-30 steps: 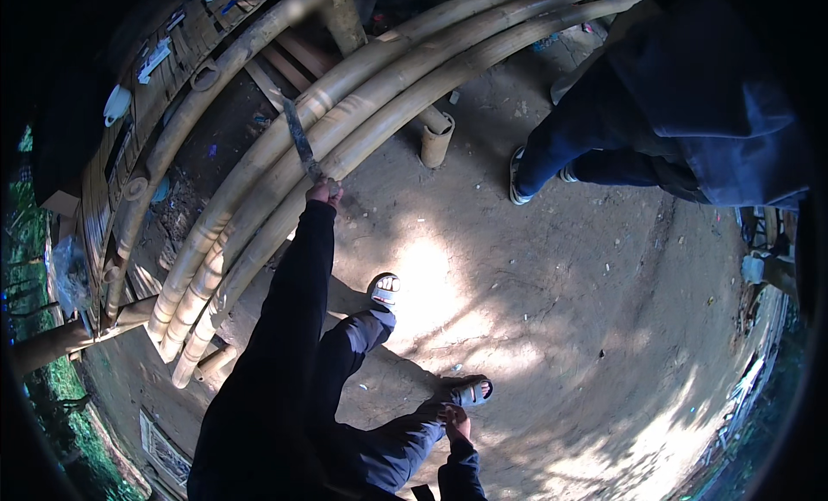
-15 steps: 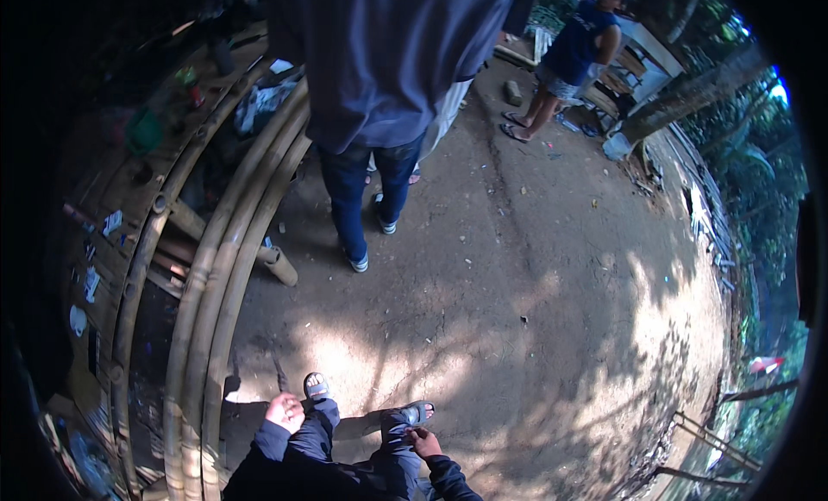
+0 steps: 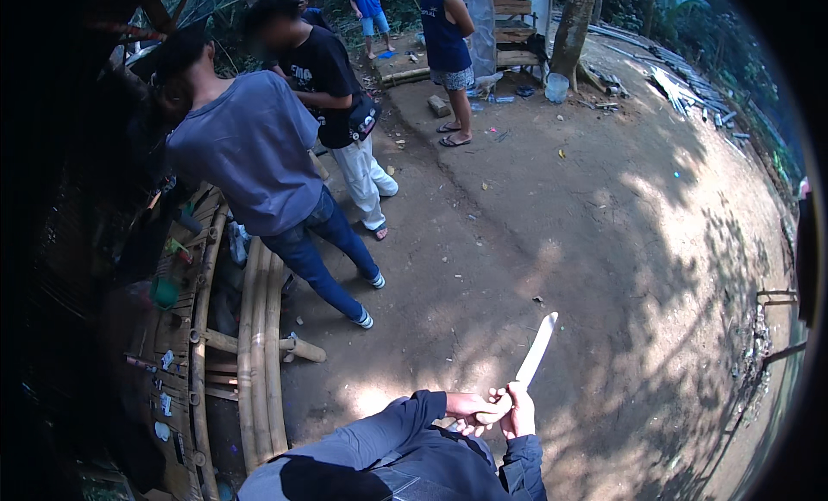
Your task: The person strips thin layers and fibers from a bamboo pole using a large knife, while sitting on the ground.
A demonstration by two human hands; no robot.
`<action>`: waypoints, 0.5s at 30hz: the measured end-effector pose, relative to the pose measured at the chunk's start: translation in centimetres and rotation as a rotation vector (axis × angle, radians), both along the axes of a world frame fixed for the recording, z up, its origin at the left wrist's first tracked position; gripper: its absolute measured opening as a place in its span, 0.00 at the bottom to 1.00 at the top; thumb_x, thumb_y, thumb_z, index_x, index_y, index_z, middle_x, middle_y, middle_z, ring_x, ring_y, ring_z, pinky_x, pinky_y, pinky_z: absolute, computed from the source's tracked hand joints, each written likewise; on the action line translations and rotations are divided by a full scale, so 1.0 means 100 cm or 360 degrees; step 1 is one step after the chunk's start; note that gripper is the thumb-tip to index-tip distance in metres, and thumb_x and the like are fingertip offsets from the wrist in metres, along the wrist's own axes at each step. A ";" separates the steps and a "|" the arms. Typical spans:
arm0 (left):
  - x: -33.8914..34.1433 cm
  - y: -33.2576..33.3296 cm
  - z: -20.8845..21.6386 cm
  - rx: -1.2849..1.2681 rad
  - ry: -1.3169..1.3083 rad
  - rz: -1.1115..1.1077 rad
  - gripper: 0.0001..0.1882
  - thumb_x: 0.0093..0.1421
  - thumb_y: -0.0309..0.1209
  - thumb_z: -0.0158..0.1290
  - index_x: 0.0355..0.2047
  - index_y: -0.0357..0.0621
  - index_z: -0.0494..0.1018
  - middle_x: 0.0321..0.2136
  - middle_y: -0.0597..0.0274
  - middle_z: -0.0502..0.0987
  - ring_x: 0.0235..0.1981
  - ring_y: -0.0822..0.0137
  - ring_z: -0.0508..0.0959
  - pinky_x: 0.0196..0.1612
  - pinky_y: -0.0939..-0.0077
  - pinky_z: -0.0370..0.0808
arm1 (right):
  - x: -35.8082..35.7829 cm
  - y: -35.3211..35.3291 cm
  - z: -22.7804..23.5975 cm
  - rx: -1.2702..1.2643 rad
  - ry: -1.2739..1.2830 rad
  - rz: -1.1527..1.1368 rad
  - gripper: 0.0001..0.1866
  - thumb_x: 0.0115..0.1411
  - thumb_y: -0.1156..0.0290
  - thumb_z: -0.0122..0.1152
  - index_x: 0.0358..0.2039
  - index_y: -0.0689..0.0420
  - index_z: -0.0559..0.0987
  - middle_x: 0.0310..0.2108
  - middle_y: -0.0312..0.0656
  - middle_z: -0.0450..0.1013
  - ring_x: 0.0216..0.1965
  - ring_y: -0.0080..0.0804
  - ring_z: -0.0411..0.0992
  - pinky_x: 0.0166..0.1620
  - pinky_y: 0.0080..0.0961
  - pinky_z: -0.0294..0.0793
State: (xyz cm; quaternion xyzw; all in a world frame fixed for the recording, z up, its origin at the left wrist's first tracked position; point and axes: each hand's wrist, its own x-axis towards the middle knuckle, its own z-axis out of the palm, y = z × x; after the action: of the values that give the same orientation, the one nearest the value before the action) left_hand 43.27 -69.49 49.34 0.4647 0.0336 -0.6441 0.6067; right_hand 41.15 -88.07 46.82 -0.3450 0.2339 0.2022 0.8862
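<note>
In front of my body, my two hands meet at the lower end of a long, pale, machete-like blade (image 3: 538, 350). The blade slants up and to the right, its rounded end pointing away from me. My right hand (image 3: 520, 408) is closed at its base. From the left, my left hand (image 3: 474, 406) reaches across and is closed against the right one, around what looks like the handle. Overlapping fingers hide most of the grip.
Left of me stands a bamboo bench (image 3: 260, 363) beside a slatted bamboo platform (image 3: 177, 397) with a green container (image 3: 163, 292) on it. Ahead, a person in a grey shirt (image 3: 246, 147) faces another in black (image 3: 323, 83). Farther off are a person in blue (image 3: 446, 31) and a tree trunk (image 3: 571, 35).
My hands were apart, closed over my legs; now they are together, farther right, on the blade. My view has tilted up and turned, showing more people ahead. My feet no longer show.
</note>
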 end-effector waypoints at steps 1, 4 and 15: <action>0.026 -0.010 0.005 0.0221 -0.0188 -0.0245 0.21 0.70 0.47 0.43 0.43 0.42 0.73 0.25 0.62 0.78 0.16 0.73 0.73 0.19 0.80 0.71 | 0.015 -0.017 0.009 -0.0057 -0.0063 -0.0158 0.08 0.67 0.68 0.54 0.42 0.58 0.71 0.30 0.41 0.74 0.33 0.37 0.78 0.37 0.35 0.81; 0.094 -0.017 -0.025 0.0298 -0.0414 0.0246 0.25 0.70 0.53 0.42 0.48 0.44 0.72 0.37 0.62 0.80 0.28 0.73 0.78 0.27 0.80 0.74 | 0.076 -0.074 0.074 -0.0386 -0.0258 -0.0306 0.06 0.66 0.68 0.56 0.38 0.55 0.70 0.26 0.37 0.69 0.25 0.30 0.73 0.27 0.30 0.79; 0.349 -0.054 -0.038 -0.0192 -0.0030 0.1180 0.32 0.69 0.53 0.43 0.62 0.38 0.62 0.56 0.48 0.72 0.55 0.55 0.75 0.56 0.60 0.74 | 0.345 -0.187 0.131 -0.1364 -0.0431 -0.0311 0.10 0.61 0.69 0.64 0.29 0.55 0.71 0.16 0.30 0.66 0.13 0.16 0.64 0.16 0.16 0.62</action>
State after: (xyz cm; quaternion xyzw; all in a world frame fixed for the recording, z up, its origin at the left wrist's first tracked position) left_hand 78.22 -74.87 45.54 0.3904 0.1559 -0.3771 0.8253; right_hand 75.62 -106.74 59.96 -0.6800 0.2098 -0.0442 0.7012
